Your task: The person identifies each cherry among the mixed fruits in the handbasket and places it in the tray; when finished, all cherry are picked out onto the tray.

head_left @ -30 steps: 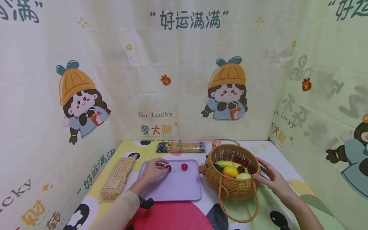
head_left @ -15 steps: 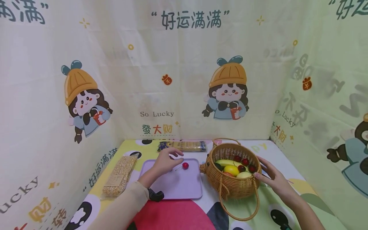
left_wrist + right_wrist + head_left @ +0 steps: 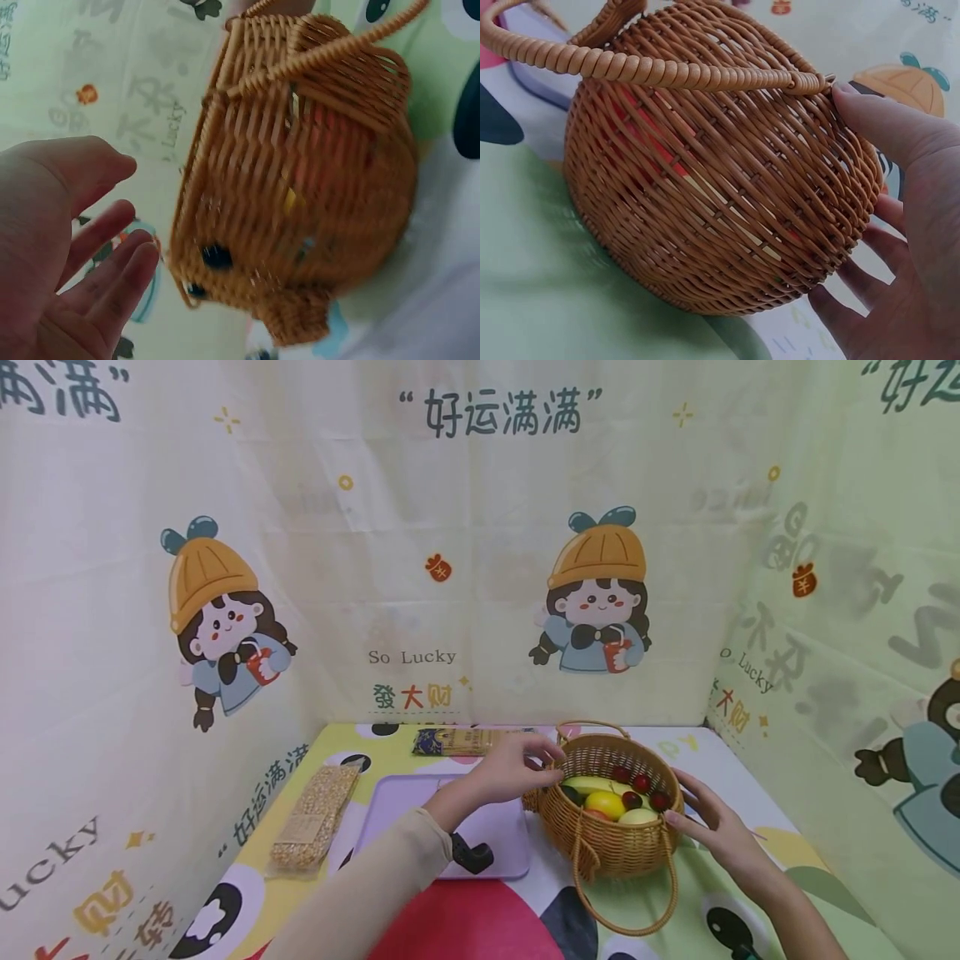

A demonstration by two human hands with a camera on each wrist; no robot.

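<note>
My left hand [image 3: 517, 768] hovers at the left rim of a brown wicker basket [image 3: 618, 853]. In the left wrist view, that hand's [image 3: 82, 247] thumb and fingers stand apart beside the woven wall, and nothing shows between them. My right hand [image 3: 712, 831] holds the basket's right side, thumb at the rim by the handle joint and fingers spread along the outer wall [image 3: 727, 172]. Inside lie a banana [image 3: 588, 784], a lemon [image 3: 603, 804], a pale round fruit [image 3: 637, 816] and several dark red cherries [image 3: 642, 783].
Left of the basket lies a purple tray [image 3: 401, 797], partly hidden by my left forearm. A bag of yellow kernels [image 3: 311, 822] is at the table's left, and a long noodle packet [image 3: 446, 742] lies at the back. The basket's handle [image 3: 626, 932] hangs toward me.
The left hand has left the cherry it touched on the tray and moved right, past a second cherry, to the basket rim. The right hand keeps its place on the basket.
</note>
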